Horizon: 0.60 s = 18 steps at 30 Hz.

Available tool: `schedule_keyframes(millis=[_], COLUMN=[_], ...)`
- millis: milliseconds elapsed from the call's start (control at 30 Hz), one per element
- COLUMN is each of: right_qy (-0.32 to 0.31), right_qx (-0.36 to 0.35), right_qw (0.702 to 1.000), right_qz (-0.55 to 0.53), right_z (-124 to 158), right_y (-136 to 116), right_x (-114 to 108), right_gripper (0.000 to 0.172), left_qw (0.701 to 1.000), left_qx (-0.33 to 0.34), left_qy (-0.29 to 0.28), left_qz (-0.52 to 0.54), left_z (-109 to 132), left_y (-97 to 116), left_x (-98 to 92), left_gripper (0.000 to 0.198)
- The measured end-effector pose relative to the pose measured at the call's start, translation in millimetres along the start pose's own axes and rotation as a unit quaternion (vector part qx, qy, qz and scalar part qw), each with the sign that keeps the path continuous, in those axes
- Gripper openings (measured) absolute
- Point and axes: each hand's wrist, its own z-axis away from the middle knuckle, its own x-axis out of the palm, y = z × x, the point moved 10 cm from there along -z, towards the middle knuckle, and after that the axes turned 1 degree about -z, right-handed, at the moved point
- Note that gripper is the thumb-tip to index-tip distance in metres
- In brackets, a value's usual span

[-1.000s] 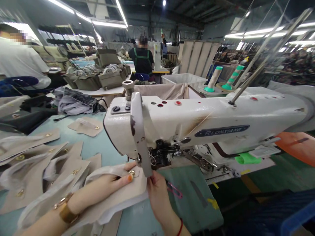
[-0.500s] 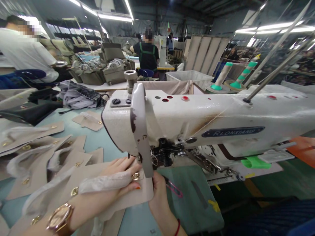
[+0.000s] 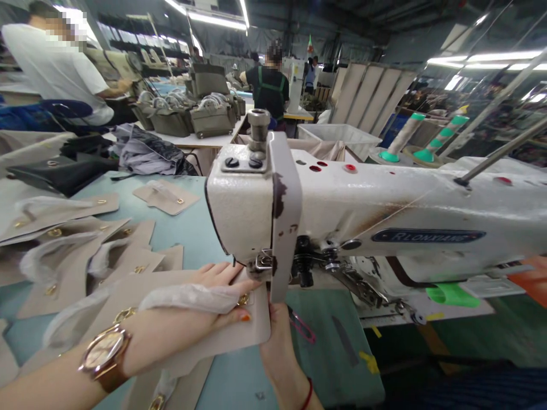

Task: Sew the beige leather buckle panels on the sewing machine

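A beige bag panel (image 3: 205, 347) lies under the head of a white sewing machine (image 3: 243, 210). A handle in clear plastic wrap (image 3: 192, 299) is joined to it by gold metal rings (image 3: 243, 300). My left hand (image 3: 222, 285) reaches beneath this handle and presses flat on the panel, fingers stretched toward the needle area, thumb apart. A gold watch (image 3: 105, 350) circles that wrist. At the panel's right edge, below the machine's grey lever (image 3: 284, 228), my right hand (image 3: 277, 333) is curled against the edge. The lever and panel hide most of its fingers.
More beige panels with wrapped handles (image 3: 55, 279) spread over the left of the blue-green table (image 3: 188, 199). Pink-handled thread snips (image 3: 302, 327) lie right of my right hand. Thread cones (image 3: 401, 136) stand behind the machine. Co-workers (image 3: 271, 85) sit farther back.
My view has shifted, so the machine appears farther right. Both hands stay at the panel. The gold ring near my left thumb looks turned.
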Motion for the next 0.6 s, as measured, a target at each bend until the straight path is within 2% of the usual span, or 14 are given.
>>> schedule_keyframes(millis=[67,333,533,600], right_qy=[-0.001,0.013,0.027,0.010], right_qx=[-0.007,-0.034,-0.059,-0.049], right_qw=[1.000,0.998,0.996,0.996], right_qz=[0.004,0.053,0.068,0.068], right_z=[-1.6,-2.3,-3.7,-4.0], right_y=[-4.0,-17.2,-34.5,-38.0], right_x=[1.7,0.5,0.3,3.1], right_gripper=[0.039,0.042,0.033,0.029], left_qw=[1.000,1.000,0.998,0.999], left_qx=[-0.005,-0.010,-0.011,-0.004], left_qy=[-0.024,-0.025,-0.049,-0.019], left_qz=[-0.012,0.003,0.024,0.027], left_z=[-1.5,-1.1,-5.3,-4.9], left_y=[-0.3,-7.2,-10.9,-11.8], left_x=[3.0,6.3,4.6,-0.2], left_gripper=[0.034,0.034,0.021,0.018])
